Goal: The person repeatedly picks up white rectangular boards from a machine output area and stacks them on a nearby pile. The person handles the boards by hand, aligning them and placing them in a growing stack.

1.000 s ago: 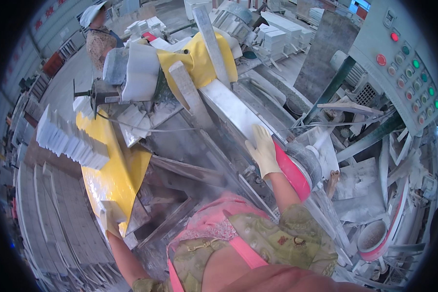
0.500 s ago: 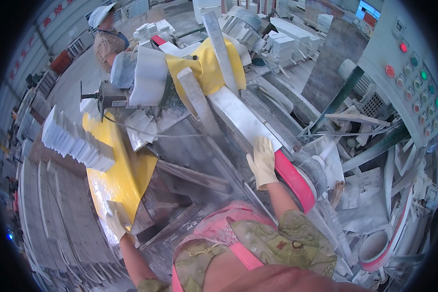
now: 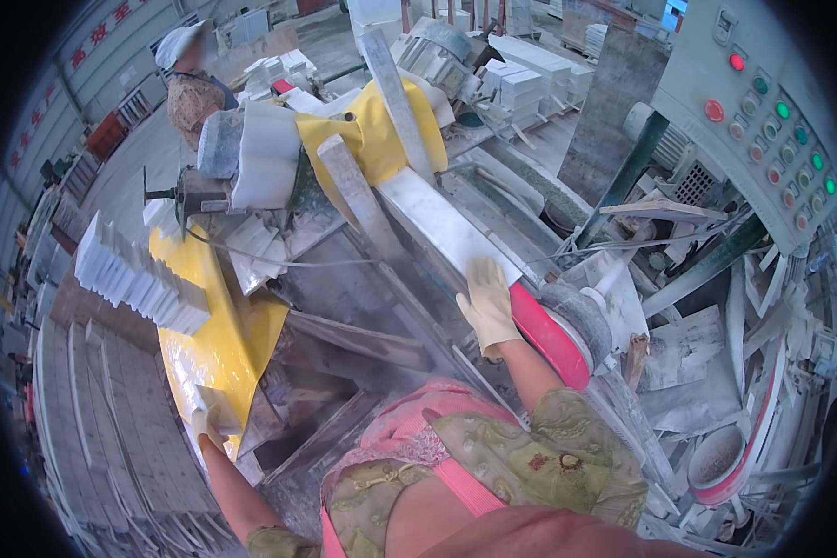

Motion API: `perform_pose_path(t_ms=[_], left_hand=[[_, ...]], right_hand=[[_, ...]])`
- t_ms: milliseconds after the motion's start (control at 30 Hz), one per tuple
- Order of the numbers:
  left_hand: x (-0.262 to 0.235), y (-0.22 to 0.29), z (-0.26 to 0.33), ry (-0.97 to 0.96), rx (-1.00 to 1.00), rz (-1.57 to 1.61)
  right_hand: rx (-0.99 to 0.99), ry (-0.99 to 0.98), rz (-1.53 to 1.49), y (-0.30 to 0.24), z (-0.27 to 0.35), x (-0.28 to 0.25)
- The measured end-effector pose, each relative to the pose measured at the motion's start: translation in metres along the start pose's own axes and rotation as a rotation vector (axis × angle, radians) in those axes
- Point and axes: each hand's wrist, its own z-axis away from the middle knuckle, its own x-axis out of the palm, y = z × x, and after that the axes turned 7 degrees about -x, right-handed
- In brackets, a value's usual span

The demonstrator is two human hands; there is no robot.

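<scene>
My right hand (image 3: 488,305), in a pale rubber glove, lies flat with its fingers stretched over the near end of a white stone strip (image 3: 437,212). That strip rests along a red belt (image 3: 551,337), which curves round a drum at its near end. Low on the left, my gloved left hand (image 3: 206,421) grips a small white stone tile (image 3: 198,398) at the near end of a glossy yellow sheet (image 3: 212,349). The glove partly hides the tile, and the fingertips are hard to make out. Farther up the same sheet leans a row of white tiles (image 3: 139,277).
A yellow cloth (image 3: 374,130) and two upright bars stand over the belt's far part. A control panel (image 3: 763,121) with lit buttons hangs at the upper right. Broken slabs (image 3: 684,358) lie right of the belt. Another person (image 3: 193,93) stands at the far left.
The whole view has shifted a little. My left hand and the tile have moved slightly left on the yellow sheet. My right hand stays flat on the strip's near end.
</scene>
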Motion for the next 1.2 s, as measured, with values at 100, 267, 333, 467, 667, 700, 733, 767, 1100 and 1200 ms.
perform_pose_path(t_ms=[100,267,333,467,667,700,733,767,1100,1200], left_hand=[[0.006,-0.006,-0.013,0.145,0.200,-0.134],[0.029,0.000,0.005,0.333,0.300,-0.070],[0.032,0.003,0.021,0.324,0.355,0.012],[0.036,0.000,0.025,0.293,0.360,0.129],[0.033,-0.024,-0.035,0.348,0.420,-0.030],[0.034,-0.029,-0.041,0.344,0.422,-0.003],[0.034,-0.032,-0.046,0.316,0.417,0.017],[0.033,-0.034,-0.049,0.333,0.434,-0.016],[0.027,-0.038,-0.072,0.375,0.490,-0.188],[0.031,-0.027,-0.046,0.373,0.454,-0.184]], right_hand=[[-0.005,-0.012,0.008,0.001,0.001,0.001],[-0.011,-0.005,0.056,0.004,0.005,0.005],[-0.009,-0.010,0.064,0.004,0.007,0.006],[-0.010,0.003,0.050,0.003,0.009,0.003],[-0.006,0.027,0.018,0.002,0.014,-0.004],[-0.008,0.040,0.023,0.002,0.015,-0.004],[-0.004,0.038,0.028,0.002,0.016,-0.004],[-0.009,0.054,0.022,0.002,0.017,-0.004],[0.027,0.007,0.000,0.005,0.023,-0.005],[0.041,-0.004,-0.003,0.005,0.024,-0.006]])
